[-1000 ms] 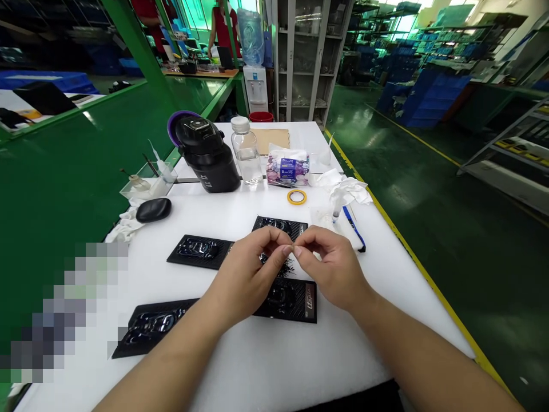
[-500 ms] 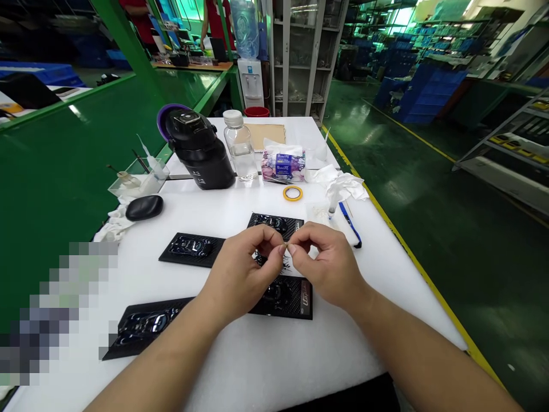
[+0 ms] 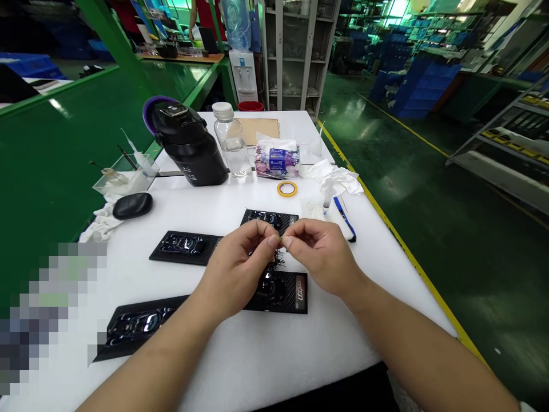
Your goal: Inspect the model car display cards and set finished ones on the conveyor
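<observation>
tabletop (image 3: 300, 355): white and pretty busy, something black (image 3: 334, 389) along its near edge
near-left plaque (image 3: 137, 329): black with a glossy car shape, partly behind the left forearm
near-right plaque (image 3: 283, 292): same kind, script lettering on its right end, left hand covers some of it
left hand (image 3: 235, 263): thumb and index pinched together, tips just above the black bits as seen from here
right hand (image 3: 323, 252): same pinch, tips right up against the left's. can't tell what's between them, too tiny
black bits (image 3: 279, 261): thin slivers bunched between near-right plaque and far plaque, half hidden by the left hand
middle-left plaque (image 3: 184, 246): lies flat, right end goes behind the left hand
far plaque (image 3: 263, 217): just beyond the fingertips
blue tool (image 3: 343, 216): lies right of the far plaque, beside a syringe (image 3: 327, 200)
tape roll (image 3: 287, 189): yellow, near side of the tissue pack (image 3: 277, 158)
black jug (image 3: 189, 143): beside a clear bottle (image 3: 234, 143)
</observation>
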Demonstrator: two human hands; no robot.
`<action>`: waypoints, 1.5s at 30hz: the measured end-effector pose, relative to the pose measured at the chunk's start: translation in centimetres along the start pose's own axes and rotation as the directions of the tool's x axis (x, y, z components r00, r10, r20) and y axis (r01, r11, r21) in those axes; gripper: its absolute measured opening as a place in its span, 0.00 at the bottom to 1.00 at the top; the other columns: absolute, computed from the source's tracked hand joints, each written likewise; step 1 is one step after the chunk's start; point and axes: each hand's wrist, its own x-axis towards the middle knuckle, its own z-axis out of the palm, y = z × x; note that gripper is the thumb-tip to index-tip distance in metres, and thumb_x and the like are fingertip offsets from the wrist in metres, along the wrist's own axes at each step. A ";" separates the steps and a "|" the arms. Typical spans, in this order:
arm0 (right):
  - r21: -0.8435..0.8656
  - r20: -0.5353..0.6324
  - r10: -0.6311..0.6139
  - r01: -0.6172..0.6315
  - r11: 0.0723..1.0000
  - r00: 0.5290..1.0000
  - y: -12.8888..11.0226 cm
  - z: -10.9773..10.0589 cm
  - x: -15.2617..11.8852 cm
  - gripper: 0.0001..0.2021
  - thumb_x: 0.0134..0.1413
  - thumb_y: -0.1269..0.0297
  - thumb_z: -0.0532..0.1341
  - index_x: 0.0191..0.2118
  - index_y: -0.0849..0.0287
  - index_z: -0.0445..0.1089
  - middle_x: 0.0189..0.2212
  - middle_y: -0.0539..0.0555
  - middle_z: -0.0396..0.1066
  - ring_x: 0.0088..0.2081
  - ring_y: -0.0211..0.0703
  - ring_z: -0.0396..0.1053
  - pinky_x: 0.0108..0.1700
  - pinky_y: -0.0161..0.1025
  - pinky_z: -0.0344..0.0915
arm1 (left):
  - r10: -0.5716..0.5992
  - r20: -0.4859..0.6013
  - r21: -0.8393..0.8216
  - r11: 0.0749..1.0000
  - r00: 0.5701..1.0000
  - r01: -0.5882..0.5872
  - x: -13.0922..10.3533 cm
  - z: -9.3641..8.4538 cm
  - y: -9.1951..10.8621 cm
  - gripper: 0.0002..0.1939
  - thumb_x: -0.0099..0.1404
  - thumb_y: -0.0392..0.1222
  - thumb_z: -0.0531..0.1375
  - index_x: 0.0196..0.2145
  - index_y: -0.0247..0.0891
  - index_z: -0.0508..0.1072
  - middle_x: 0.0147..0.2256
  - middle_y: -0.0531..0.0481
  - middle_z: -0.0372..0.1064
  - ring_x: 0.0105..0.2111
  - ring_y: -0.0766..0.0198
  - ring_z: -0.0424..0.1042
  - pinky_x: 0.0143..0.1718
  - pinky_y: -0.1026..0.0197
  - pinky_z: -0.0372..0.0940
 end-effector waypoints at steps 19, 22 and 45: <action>-0.138 0.035 -0.025 0.030 0.990 0.999 -0.2 0.0 -0.1 0.05 0.52 0.70 0.61 0.27 0.59 0.69 0.25 0.47 0.67 0.28 0.37 0.63 0.29 0.34 0.60 | -0.018 0.062 0.112 0.994 0.998 0.011 0.2 -0.4 -0.1 0.11 0.67 0.47 0.55 0.29 0.39 0.66 0.25 0.57 0.59 0.25 0.68 0.57 0.25 0.65 0.55; -0.091 0.055 0.022 -0.017 0.996 0.998 -0.1 -0.2 0.1 0.04 0.52 0.69 0.61 0.27 0.58 0.69 0.25 0.47 0.67 0.28 0.37 0.63 0.29 0.34 0.60 | -0.011 0.073 0.134 0.991 0.997 0.001 0.2 -0.2 0.2 0.10 0.68 0.46 0.54 0.30 0.40 0.65 0.25 0.57 0.58 0.25 0.68 0.56 0.25 0.65 0.54; 0.398 0.319 0.361 -0.469 0.789 0.877 0.1 -1.1 0.4 0.05 0.47 0.65 0.64 0.25 0.58 0.70 0.21 0.49 0.60 0.25 0.37 0.58 0.30 0.36 0.60 | 0.580 -0.147 0.400 0.776 0.801 -0.488 -1.0 0.8 -0.1 0.05 0.68 0.35 0.59 0.35 0.38 0.75 0.33 0.49 0.79 0.34 0.64 0.77 0.39 0.61 0.71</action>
